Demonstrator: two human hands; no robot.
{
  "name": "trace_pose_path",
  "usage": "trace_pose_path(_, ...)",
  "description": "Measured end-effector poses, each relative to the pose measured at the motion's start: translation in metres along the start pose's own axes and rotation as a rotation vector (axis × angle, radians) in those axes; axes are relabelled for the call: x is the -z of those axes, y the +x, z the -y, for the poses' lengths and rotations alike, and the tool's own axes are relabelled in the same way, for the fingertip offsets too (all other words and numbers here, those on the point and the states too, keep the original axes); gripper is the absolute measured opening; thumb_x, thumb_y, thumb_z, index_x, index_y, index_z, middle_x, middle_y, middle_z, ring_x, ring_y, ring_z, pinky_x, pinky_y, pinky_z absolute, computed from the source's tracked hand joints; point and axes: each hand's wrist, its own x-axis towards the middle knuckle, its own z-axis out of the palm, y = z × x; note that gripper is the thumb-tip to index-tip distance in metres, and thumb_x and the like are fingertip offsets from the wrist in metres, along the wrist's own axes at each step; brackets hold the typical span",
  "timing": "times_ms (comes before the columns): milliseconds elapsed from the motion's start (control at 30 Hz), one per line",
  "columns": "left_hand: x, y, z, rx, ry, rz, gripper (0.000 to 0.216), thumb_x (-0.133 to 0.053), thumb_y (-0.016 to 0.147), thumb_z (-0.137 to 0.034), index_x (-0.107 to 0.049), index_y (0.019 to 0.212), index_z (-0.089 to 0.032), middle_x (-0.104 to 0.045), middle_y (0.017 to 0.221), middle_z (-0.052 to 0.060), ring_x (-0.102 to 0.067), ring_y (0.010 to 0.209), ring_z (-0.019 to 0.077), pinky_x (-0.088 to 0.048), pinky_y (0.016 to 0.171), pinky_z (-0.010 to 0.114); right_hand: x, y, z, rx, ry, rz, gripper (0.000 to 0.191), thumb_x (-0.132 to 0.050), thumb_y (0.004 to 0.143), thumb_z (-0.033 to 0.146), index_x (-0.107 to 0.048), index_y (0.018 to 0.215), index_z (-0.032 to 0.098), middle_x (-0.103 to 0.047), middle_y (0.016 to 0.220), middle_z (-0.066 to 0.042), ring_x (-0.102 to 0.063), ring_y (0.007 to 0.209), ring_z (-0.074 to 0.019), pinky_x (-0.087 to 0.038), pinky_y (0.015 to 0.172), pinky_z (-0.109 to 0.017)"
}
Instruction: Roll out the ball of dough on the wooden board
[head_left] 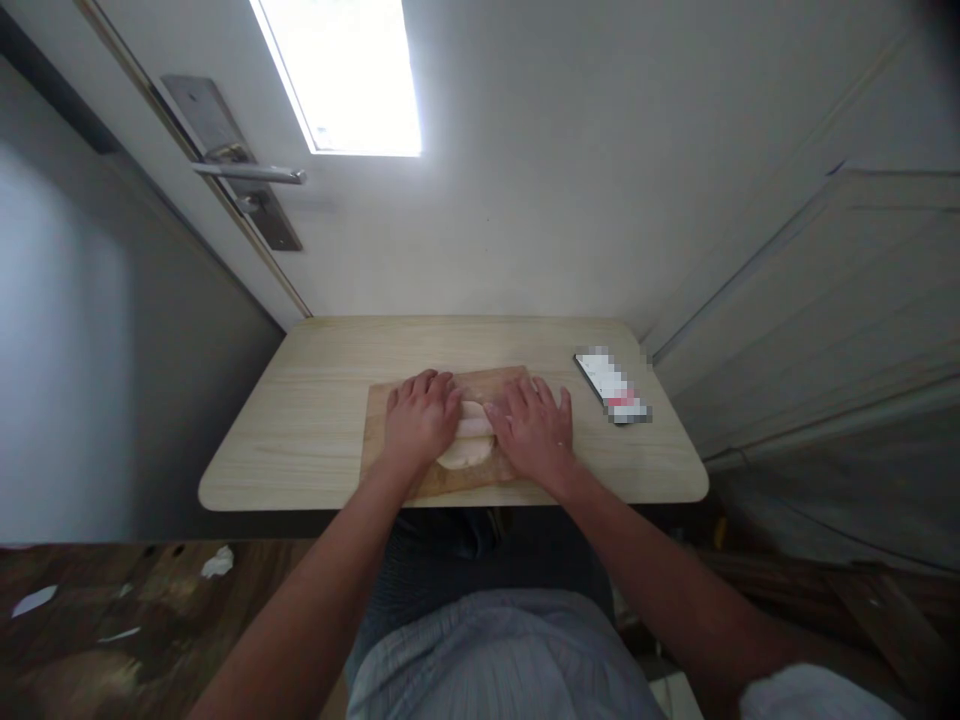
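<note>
shirt (502,660) below, both hands (424,412) (536,430) rest loosely spread over pale roller (474,427).

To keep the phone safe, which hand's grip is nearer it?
The right grip, on the side of the board toward the phone; the left grip is farther from it.

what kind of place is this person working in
Likely a small indoor room, its exact use unclear: a light wood table sits close against a pale door with a metal handle, and white scraps lie on the brown floor.
</note>
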Motion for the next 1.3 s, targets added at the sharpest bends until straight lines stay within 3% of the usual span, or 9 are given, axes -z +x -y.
trace_pose_path(700,-0.002,-0.029,-0.005,-0.040,0.017,-0.148,0.047,-0.035,0.104,-0.045,-0.054,0.140,-0.021,-0.059,0.145,0.011,-0.050,0.134,0.0309,-0.037,0.112,0.050,0.008,-0.035,0.002,0.047,0.040,-0.052,0.054,-0.039,0.105,0.050,-0.055,0.142,0.015,-0.056,0.149,-0.016,-0.043,0.140,-0.0334,-0.023,0.116,-0.058)
trace_pose_path(1300,0.001,-0.061,-0.013,-0.034,0.002,-0.178,0.050,-0.039,0.103,-0.045,-0.051,0.146,-0.020,-0.055,0.151,0.012,-0.047,0.139,0.0332,-0.034,0.116,0.053,-0.005,-0.069,-0.001,0.074,0.055,-0.163,0.057,-0.038,0.105,0.051,-0.047,0.149,0.015,-0.049,0.155,-0.016,-0.042,0.141,-0.0313,-0.017,0.120,-0.056)
